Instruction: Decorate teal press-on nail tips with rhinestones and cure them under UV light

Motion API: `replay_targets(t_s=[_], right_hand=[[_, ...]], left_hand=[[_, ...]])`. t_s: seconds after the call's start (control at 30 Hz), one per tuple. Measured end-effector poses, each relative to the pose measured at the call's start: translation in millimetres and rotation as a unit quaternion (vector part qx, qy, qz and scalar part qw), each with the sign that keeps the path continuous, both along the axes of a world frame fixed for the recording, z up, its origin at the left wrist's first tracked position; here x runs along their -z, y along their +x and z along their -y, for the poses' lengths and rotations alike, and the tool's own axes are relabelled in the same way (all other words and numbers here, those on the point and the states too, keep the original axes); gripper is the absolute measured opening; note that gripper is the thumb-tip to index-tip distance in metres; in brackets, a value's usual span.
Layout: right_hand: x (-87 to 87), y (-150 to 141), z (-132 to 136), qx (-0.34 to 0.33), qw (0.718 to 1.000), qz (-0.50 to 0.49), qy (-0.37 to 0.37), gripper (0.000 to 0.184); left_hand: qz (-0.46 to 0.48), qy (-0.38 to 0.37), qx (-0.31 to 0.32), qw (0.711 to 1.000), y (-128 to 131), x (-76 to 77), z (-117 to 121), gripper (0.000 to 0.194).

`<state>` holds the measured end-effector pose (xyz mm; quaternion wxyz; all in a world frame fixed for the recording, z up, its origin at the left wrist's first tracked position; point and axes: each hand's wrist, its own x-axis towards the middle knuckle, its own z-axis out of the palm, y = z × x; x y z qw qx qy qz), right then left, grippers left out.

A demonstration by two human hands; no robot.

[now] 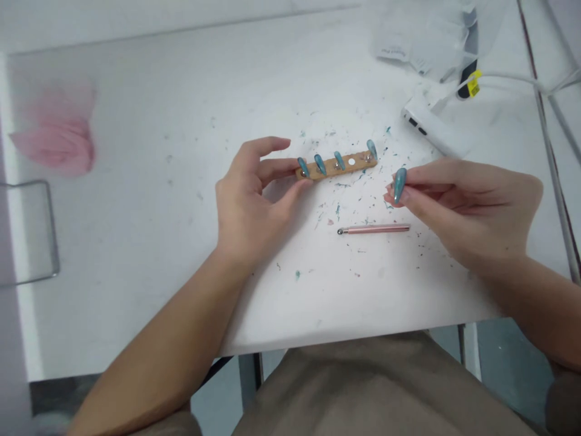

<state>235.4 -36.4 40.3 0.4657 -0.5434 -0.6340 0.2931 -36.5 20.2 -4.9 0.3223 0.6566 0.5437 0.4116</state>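
Observation:
My left hand pinches the left end of a narrow tan display strip between thumb and fingers. Along the strip stand several glossy teal press-on nails on small round mounts, and one bare white spot shows between two of them. To the right of the strip, my right hand grips a single teal press-on nail in its fingertips, held off the strip. Below the strip lies a slim pink tool with a ball-shaped metal tip at its left end.
Teal flecks and smears dot the white tabletop. A white device with ports and a cable sits at the right, near clear plastic bags. Pink fabric in clear wrapping lies far left, above a metal wire frame.

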Motion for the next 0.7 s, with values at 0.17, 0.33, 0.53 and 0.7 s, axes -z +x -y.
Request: replay_targets(t_s=[0.17, 0.33, 0.53, 0.7], right_hand=[[-0.8, 1.4, 0.2, 0.014, 1.000, 0.017, 0.012, 0.009], [-1.1, 4.3, 1.7, 0.020, 0.999, 0.019, -0.016, 0.010], [-0.9, 3.9, 2.7, 0.007, 0.999, 0.034, -0.001, 0.010], [-2.1, 2.7, 2.5, -0.001, 0.998, 0.052, 0.021, 0.009]], left_hand=[[-0.080, 0.067, 0.043, 0.994, -4.6, 0.1, -1.6, 0.054], [-0.009, 0.164, 0.038, 0.986, -1.4, -7.9, 1.4, 0.039], [-0.073, 0.271, 0.134, 0.950, 1.9, -16.4, 4.4, 0.048], [-0.063, 0.367, 0.263, 0.890, 4.6, -11.4, -0.1, 0.020]])
